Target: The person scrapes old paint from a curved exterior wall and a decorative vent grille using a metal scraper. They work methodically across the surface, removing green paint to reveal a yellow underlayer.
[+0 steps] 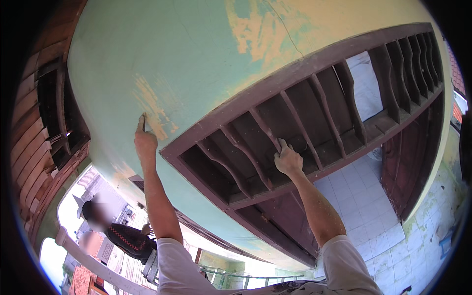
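My left hand [145, 145] is raised against the pale green wall [110, 73], its index finger stretched along a thin, dark, blade-like tool [144, 120]. The tool is seen nearly edge-on, and most of it is hidden by the hand. Its tip meets a scraped patch [151, 99] where a yellowish layer shows through the green paint. My right hand [289, 160] grips a wavy wooden slat [264, 127] of the dark brown vent frame [236, 105] above the doorway, the thumb or a finger lying along the slat.
A larger scraped area [254, 37] and a wall crack [285, 27] lie above the frame. Below are a brown door leaf [409, 158], a tiled floor [354, 199] and a ladder [250, 280]. A person in a dark top [127, 238] is at lower left. Roof tiles [31, 155] edge the left.
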{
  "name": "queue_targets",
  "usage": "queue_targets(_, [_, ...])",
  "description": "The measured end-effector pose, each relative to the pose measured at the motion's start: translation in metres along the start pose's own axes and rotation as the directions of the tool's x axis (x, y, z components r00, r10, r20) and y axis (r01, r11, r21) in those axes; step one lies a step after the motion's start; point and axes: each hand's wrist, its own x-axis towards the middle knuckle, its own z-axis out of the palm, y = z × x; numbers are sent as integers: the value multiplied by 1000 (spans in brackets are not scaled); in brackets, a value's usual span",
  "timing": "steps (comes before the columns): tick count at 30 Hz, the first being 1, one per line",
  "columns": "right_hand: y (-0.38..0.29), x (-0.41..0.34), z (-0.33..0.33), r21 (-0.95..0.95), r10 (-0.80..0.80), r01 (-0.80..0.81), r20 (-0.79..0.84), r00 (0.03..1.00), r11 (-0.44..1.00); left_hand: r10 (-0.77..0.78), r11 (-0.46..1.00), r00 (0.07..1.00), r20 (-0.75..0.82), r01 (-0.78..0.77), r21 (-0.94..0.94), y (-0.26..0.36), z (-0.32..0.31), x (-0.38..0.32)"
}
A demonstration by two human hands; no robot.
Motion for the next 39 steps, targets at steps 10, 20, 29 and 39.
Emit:
queue_targets(10, [6,13,-5,65,7,-4,-39,999,998,2,1000,996,94,-1,-14,5,27,10])
queue_targets(20, [-5,0,12,-1,2,-2,0,1000,1000,267,958,956,-119,-276,-70,-5,50,-1])
queue_targets(29, [8,11,-19,-63,71,-72,-14,997,995,13,994,977,213,-35,100,53,33,-49])
queue_targets(39, [23,29,-5,20,-48,49,-39,998,999,21,998,992,128,-13,-62,76,16,-14])
